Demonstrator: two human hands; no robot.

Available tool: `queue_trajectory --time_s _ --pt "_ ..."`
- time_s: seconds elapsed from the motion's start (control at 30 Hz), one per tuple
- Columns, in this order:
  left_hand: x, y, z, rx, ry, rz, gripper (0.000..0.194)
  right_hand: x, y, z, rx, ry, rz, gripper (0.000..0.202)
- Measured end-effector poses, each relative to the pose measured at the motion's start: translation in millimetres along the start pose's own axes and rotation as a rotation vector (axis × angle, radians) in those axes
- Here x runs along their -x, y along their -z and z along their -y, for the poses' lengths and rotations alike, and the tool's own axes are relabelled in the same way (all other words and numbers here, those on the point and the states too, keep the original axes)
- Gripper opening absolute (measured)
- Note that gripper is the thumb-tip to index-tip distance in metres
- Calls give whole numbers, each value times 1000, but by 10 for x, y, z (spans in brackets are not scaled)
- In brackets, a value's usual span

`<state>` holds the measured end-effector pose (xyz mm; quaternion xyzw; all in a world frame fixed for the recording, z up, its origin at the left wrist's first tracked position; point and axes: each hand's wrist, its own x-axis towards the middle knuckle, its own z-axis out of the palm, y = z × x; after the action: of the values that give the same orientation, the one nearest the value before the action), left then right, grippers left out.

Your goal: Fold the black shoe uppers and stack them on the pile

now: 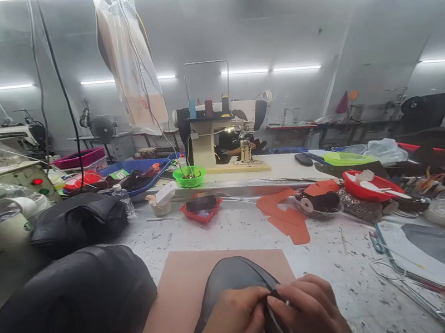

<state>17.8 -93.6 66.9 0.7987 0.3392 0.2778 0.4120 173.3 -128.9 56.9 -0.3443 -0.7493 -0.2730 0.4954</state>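
Visibly, dark material [233, 275] (curved) extends beyond left grip [238, 317] and right grip [313, 309].

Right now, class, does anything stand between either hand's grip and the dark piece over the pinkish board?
Nothing visible does: the left hand and the right hand both have their grip on the dark piece, over the pinkish board.

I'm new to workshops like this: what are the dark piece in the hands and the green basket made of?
Dark piece: leather or a synthetic lookalike, hard to tell which; smooth, faintly sheened, cleanly edged sheet. Green basket: probably plastic, from its bright, evenly coloured finish.
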Motion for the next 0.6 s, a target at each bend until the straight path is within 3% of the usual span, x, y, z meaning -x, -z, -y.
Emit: queue_trajectory --time_s 0.1,0.2,0.33,0.47,0.6 --pt "-30 37 -39 538 389 28 17 32 -9 2 1 41 17 15" --pt "-48 44 -30 833 548 -82 19 -16 -7 -5 -34 -11 81 20" --pt "-95 -19 50 881 534 -90 27 -49 -50 23 -20 -4 128 24" --pt "-140 -91 150 777 512 -98 33 54 -168 82 -26 -49 73 29" --pt "-117 -84 106 771 449 -76 31 59 -206 115 -38 -57 54 27"
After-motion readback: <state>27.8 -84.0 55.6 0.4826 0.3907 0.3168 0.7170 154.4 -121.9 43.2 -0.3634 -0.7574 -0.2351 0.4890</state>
